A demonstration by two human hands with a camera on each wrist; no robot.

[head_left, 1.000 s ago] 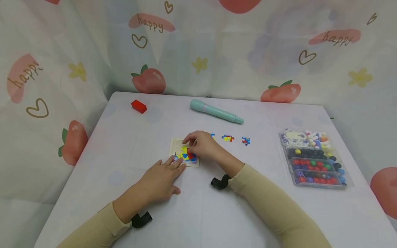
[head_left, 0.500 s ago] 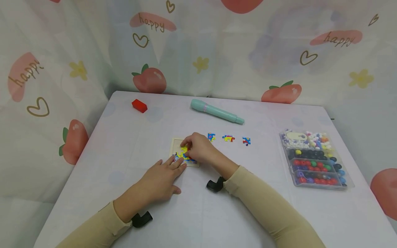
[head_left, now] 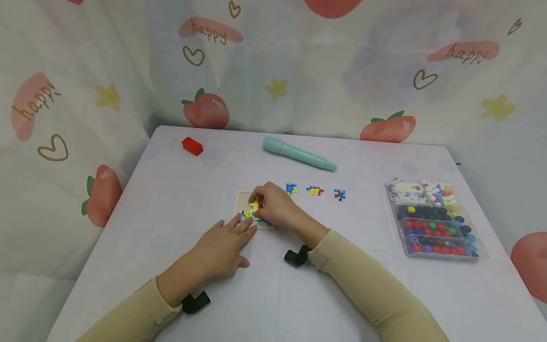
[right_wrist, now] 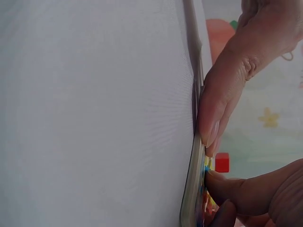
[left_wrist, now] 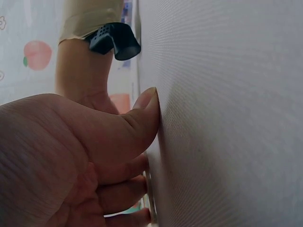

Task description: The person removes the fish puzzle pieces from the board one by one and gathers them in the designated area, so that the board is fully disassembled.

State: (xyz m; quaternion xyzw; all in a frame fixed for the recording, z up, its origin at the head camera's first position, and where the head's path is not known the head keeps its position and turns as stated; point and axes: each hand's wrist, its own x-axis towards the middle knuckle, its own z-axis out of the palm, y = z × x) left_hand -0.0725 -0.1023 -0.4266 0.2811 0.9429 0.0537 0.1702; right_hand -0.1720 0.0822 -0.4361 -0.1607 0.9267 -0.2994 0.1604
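Observation:
A small jigsaw in a pale wooden tray [head_left: 241,195] lies mid-table, partly filled with yellow, blue and red pieces. My left hand [head_left: 224,244] rests its outstretched fingertips on the tray's near left side; its thumb touches the cloth in the left wrist view. Over the right half of the tray, my right hand [head_left: 277,204] pinches a puzzle piece [head_left: 255,205] between thumb and curled fingers, low against the picture. Those fingers hide much of the piece. Seen edge-on in the right wrist view, the tray [right_wrist: 191,191] has my right thumb [right_wrist: 232,189] at its surface.
Three loose puzzle pieces lie in a row right of the tray, among them a yellow-and-red piece [head_left: 315,191]. Behind them is a mint-green microphone-shaped stick [head_left: 299,154]. A red block [head_left: 192,146] sits at the back left, a clear box of beads [head_left: 433,221] at the right.
My right hand has shifted slightly left over the tray, uncovering the leftmost loose piece, and then stays nearly still. My left hand has kept its place.

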